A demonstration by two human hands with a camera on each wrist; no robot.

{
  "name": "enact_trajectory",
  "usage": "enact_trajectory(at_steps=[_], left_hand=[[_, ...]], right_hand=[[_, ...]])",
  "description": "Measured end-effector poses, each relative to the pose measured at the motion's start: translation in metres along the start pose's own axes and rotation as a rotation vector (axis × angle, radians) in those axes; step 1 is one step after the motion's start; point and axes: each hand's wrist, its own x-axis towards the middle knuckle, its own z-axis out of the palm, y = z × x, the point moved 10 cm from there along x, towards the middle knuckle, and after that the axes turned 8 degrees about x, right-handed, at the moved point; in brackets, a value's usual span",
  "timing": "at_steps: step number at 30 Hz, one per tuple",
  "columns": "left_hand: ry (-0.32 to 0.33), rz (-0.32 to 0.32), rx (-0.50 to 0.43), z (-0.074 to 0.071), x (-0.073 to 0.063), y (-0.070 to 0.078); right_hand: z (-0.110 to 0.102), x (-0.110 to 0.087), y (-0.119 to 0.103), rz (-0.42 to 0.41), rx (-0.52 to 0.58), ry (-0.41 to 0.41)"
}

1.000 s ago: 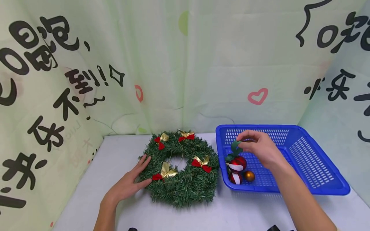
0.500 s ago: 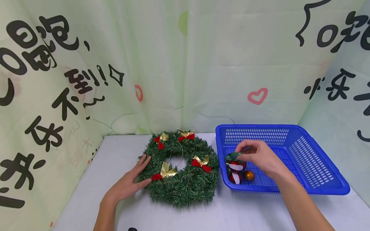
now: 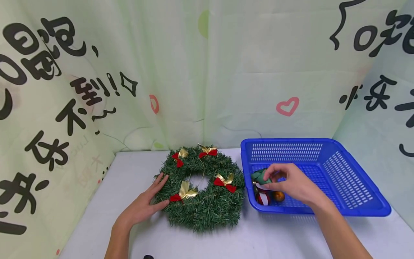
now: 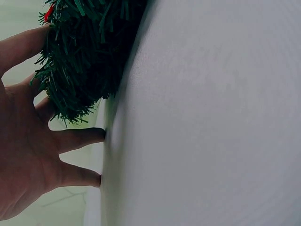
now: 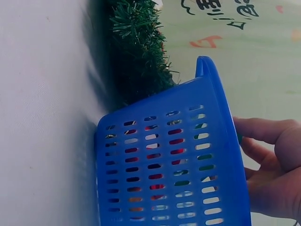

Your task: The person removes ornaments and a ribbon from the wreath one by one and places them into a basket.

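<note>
A green Christmas wreath (image 3: 207,208) with red and gold bows (image 3: 224,182) lies on the white table. My left hand (image 3: 142,207) rests at its left side, fingers spread against the greenery; in the left wrist view two fingertips reach down to the tabletop. Inside the blue basket (image 3: 323,212), my right hand (image 3: 288,180) pinches a green leaf sprig (image 3: 260,176) between thumb and fingers. Just below it sit red-and-white baubles (image 3: 263,198) and a gold bauble (image 3: 279,196), partly covered by the hand. In the right wrist view the basket wall hides most of them.
The basket stands at the wreath's right, its near-left corner close to the greenery. Pale green curtains (image 3: 239,90) with black lettering hang behind and at both sides. A small black object (image 3: 148,257) shows at the table's front edge.
My right hand has lowered with the green leaf sprig down to the baubles at the basket's left end. The left hand and the wreath have stayed in place.
</note>
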Motion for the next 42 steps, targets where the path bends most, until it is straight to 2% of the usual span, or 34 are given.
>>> enact_trajectory(at_steps=[12,23,30,35,42], left_hand=[[-0.003,-0.002,-0.007,0.000,-0.001,0.000],[0.000,-0.003,-0.008,-0.002,-0.003,0.002],[0.004,0.006,-0.009,-0.004,-0.004,0.005],[0.003,0.012,-0.015,-0.005,-0.004,0.006],[-0.001,0.015,-0.003,-0.004,-0.004,0.006]], right_hand=[[0.007,-0.009,0.011,0.028,-0.008,-0.065],[0.007,-0.014,0.015,0.018,-0.080,-0.094],[0.002,-0.018,0.018,0.024,-0.096,-0.054],[-0.003,-0.023,0.019,0.032,-0.161,0.000],[-0.003,-0.034,0.016,0.038,-0.265,-0.014]])
